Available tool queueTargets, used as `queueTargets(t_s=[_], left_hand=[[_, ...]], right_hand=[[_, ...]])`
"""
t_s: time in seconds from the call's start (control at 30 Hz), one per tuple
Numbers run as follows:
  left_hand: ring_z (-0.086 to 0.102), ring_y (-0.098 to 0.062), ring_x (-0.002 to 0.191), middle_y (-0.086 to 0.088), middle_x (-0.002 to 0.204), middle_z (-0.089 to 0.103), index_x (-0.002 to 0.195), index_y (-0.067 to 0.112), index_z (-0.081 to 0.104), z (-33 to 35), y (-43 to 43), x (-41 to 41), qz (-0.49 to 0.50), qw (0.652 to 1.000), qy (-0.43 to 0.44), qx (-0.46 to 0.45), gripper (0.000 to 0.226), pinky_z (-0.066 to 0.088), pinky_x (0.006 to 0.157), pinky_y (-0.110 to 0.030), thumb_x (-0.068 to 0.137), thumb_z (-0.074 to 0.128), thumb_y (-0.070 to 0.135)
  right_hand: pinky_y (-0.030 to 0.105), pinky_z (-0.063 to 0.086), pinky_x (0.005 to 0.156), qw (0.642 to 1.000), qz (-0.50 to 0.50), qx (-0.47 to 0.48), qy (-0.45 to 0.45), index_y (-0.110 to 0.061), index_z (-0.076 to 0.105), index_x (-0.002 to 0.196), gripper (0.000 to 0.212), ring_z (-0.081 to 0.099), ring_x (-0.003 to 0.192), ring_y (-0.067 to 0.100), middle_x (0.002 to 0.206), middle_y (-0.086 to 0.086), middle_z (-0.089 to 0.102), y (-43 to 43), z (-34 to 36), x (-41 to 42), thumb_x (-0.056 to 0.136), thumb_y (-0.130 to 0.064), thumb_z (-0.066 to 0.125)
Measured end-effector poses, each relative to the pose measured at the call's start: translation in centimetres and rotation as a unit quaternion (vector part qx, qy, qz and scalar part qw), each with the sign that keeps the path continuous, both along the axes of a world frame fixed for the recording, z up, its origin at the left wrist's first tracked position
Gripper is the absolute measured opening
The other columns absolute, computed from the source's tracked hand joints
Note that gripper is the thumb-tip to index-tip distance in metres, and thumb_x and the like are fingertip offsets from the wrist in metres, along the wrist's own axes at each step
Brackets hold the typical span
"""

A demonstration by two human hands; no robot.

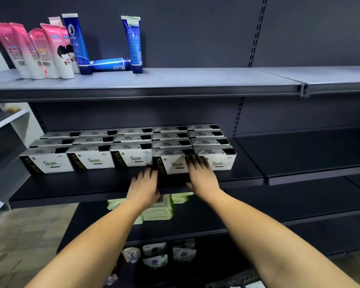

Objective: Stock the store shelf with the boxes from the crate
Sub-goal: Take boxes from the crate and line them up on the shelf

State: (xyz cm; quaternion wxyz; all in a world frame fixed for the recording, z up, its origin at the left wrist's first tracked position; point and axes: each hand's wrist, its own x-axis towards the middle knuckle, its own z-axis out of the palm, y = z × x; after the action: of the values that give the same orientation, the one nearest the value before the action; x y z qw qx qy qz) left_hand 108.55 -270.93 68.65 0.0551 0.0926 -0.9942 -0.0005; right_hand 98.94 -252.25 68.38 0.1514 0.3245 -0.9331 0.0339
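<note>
Head view: a dark matte metal shelf point(92, 183) in a store aisle. On it stand rows of glossy white-and-black cardboard boxes point(131, 142) lettered "YUJIAO". The blurred left hand point(143, 183), fingers spread, touches one front box point(173, 163). The right hand point(200, 173) lies flat on it, fingers straight. Plastic tubes point(50, 48) stand above the box.

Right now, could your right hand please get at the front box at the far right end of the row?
Probably yes. The right hand rests on the neighbouring box, right beside the end box, whose front and right side face bare shelf.
</note>
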Motion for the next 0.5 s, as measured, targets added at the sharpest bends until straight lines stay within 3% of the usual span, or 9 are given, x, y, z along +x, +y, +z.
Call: queueTargets(t_s=[0.27,0.5], left_hand=[[0.04,-0.031,0.127,-0.007,0.141,0.038,0.141,0.015,0.035,-1.6,4.1,2.3,-0.027,1.0,0.009,-0.006,0.063,0.041,0.097,-0.044,0.089,0.059,0.041],[0.039,-0.03,0.128,-0.006,0.141,0.037,0.143,0.016,0.032,-1.4,6.6,5.1,-0.078,0.997,0.015,0.008,0.062,0.041,0.098,-0.044,0.09,0.057,0.035]], right_hand=[[0.041,0.024,0.118,1.0,-0.021,0.002,-0.019,-0.01,0.021,0.153,0.088,0.027,0.143,0.029,0.154,0.01,0.032,4.4,-1.7,4.0,0.085,-0.036,0.07],[0.04,0.023,0.119,0.997,-0.067,-0.003,-0.041,-0.011,0.016,0.154,0.086,0.022,0.147,0.026,0.158,0.007,0.027,7.9,-1.9,8.0,0.09,-0.038,0.066]])
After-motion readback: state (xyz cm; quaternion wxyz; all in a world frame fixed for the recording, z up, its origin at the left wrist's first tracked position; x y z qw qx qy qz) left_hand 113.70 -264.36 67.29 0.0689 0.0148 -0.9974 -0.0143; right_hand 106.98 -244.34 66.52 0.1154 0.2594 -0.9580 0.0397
